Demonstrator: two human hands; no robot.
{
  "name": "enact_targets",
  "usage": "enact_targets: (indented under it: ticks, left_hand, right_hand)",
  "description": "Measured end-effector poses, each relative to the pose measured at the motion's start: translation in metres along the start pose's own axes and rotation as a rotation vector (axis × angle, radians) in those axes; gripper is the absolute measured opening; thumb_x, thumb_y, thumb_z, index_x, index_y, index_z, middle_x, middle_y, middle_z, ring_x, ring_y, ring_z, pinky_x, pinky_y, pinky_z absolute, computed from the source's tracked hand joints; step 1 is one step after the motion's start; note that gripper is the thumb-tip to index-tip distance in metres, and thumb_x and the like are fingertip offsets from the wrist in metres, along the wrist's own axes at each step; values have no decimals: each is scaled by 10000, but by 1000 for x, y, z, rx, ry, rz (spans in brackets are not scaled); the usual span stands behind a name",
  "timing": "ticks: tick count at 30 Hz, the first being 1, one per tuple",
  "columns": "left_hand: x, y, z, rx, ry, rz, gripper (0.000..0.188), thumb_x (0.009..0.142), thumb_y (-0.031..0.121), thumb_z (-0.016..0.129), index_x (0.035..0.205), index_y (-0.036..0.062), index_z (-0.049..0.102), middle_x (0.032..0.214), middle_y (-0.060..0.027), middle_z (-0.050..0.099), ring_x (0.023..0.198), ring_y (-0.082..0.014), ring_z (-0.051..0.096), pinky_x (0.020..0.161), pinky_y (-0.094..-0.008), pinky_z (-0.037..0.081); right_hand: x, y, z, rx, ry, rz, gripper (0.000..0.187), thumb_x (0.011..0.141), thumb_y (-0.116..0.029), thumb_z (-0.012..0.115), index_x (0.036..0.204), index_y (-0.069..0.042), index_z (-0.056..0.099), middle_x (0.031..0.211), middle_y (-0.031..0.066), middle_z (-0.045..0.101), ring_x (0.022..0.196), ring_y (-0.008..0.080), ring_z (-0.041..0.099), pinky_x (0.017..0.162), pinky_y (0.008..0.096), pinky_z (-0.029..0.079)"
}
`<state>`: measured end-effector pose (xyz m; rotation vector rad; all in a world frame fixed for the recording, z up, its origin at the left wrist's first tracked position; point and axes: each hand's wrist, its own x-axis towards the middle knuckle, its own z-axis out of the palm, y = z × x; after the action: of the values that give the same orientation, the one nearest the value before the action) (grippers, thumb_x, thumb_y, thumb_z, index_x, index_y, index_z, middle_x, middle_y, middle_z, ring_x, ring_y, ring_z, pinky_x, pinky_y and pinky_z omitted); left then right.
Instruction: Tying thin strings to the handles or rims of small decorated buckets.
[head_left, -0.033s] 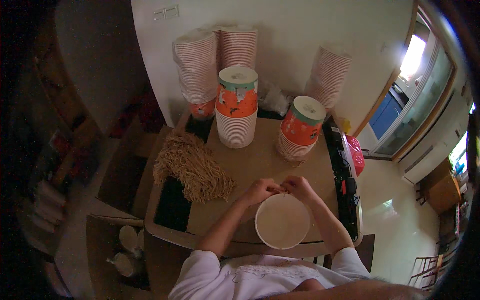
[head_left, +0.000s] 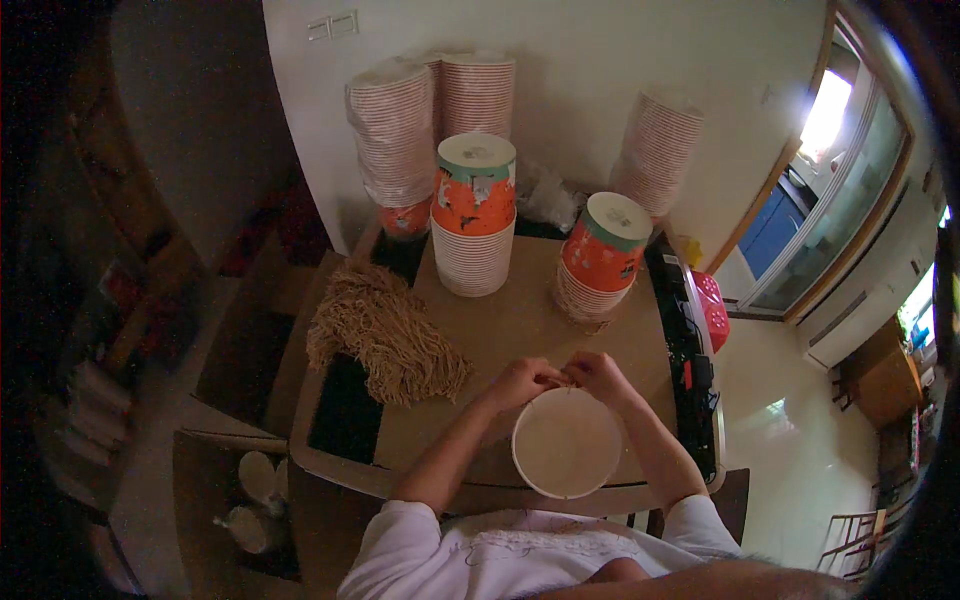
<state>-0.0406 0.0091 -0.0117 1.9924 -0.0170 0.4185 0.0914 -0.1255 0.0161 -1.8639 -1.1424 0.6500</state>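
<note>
A white paper bucket [head_left: 567,445] is right in front of me at the table's near edge, its round open mouth facing up. At its far rim my left hand [head_left: 527,381] and my right hand [head_left: 598,376] meet, fingers pinched together. What looks like a bit of tan cord shows between the fingertips, mostly hidden by them. To the left of my hands lies a heap of tan cords [head_left: 385,335]. Beyond the hands stand two upside-down bucket stacks, each topped by an orange and green bucket: one in the middle [head_left: 474,205], one at the right [head_left: 606,245].
Tall wrapped stacks of white buckets [head_left: 390,135] stand against the wall, with another stack [head_left: 657,150] at the back right. Crumpled clear plastic [head_left: 548,197] lies between them. A red plastic basket [head_left: 711,310] is past the table's right edge. A cardboard box [head_left: 205,510] with white buckets sits lower left.
The bucket has shifted very slightly to the right under my hands. Both hands stay at its far rim.
</note>
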Motion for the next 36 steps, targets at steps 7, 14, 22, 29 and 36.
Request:
enact_targets:
  ticks: [7, 14, 22, 29, 36]
  left_hand:
    - [3, 11, 1, -164, -100, -206, 150, 749, 127, 639, 875, 47, 620, 805, -40, 622, 753, -110, 567, 709, -275, 459]
    - [3, -5, 16, -708, -18, -303, 119, 817, 120, 584, 904, 40, 568, 800, -42, 605, 719, -93, 559, 674, -247, 464]
    - [0, -16, 17, -985, -38, -496, 179, 818, 178, 540, 909, 30, 581, 833, -61, 611, 754, -140, 581, 678, -270, 478]
    - [4, -33, 22, -1190, 7, -611, 231, 778, 224, 582, 887, 21, 610, 817, -70, 613, 761, -167, 577, 715, -298, 476]
    - [4, -26, 22, -1171, 15, -595, 198, 798, 198, 570, 884, 26, 616, 810, -63, 611, 721, -142, 574, 667, -265, 483]
  right_hand:
    - [0, 15, 1, 104, -47, -9, 122, 813, -90, 542, 741, 1, 580, 633, 19, 562, 591, 72, 510, 523, 233, 421]
    - [-3, 9, -4, 62, -47, 54, 126, 815, -98, 547, 737, -3, 578, 629, 1, 549, 595, 68, 500, 527, 223, 414]
    - [-15, -22, 1, -95, 76, -69, 110, 781, -112, 568, 758, -5, 582, 649, 85, 586, 596, 157, 559, 551, 284, 443]
    - [-23, -30, 3, -301, 170, -89, 106, 791, -151, 552, 795, -47, 573, 762, 137, 588, 719, 331, 573, 623, 379, 449]
    - [-33, -46, 8, -376, 299, -216, 93, 754, -135, 593, 757, -42, 585, 708, 125, 571, 659, 277, 563, 581, 350, 447]
